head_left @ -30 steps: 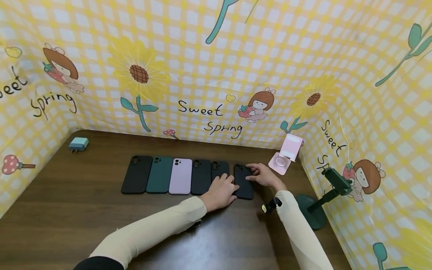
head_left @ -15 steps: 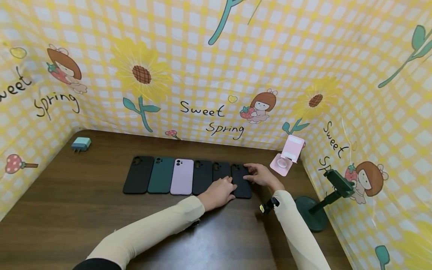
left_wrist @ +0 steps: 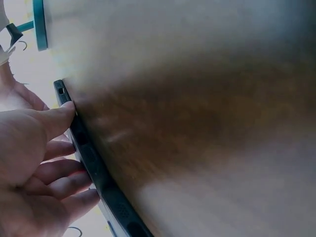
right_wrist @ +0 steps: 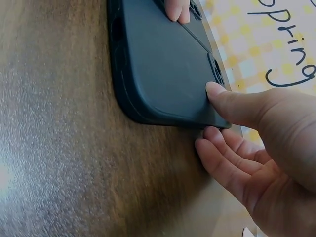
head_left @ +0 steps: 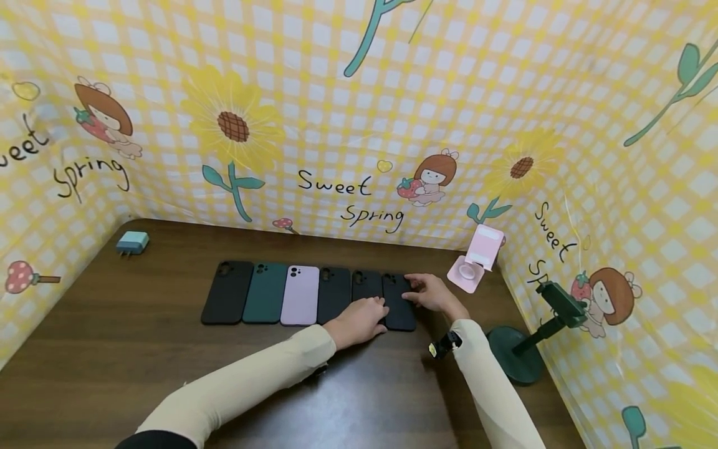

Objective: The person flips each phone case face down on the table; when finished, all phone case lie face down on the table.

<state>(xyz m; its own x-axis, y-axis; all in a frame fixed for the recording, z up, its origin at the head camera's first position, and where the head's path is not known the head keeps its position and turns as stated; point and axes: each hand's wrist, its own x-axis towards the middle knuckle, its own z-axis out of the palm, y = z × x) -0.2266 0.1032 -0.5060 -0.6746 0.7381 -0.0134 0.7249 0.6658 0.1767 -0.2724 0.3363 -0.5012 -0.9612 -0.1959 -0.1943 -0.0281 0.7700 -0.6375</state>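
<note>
Six-odd phone cases lie side by side in a row on the wooden table: a black case (head_left: 227, 293) at the left end, then a dark green case (head_left: 265, 293), a lilac case (head_left: 300, 296) and several dark ones. My right hand (head_left: 430, 292) pinches the rightmost dark phone case (head_left: 401, 315), thumb on its back and fingers along its right edge. My left hand (head_left: 359, 321) rests over the lower ends of the dark cases, covering part of them. In the left wrist view, the left thumb (left_wrist: 61, 116) touches a case's lower edge; its fingers lie along that edge.
A blue charger plug (head_left: 133, 242) lies at the back left. At the back right stands a pink folding stand (head_left: 467, 273). A dark green stand with a round base (head_left: 515, 355) is right of my right forearm. Patterned cloth (head_left: 336, 125) walls the table.
The rightmost dark case has slid left, closing the gap to its neighbour. My right hand has moved left with it, and my left hand has shifted slightly left and down.
</note>
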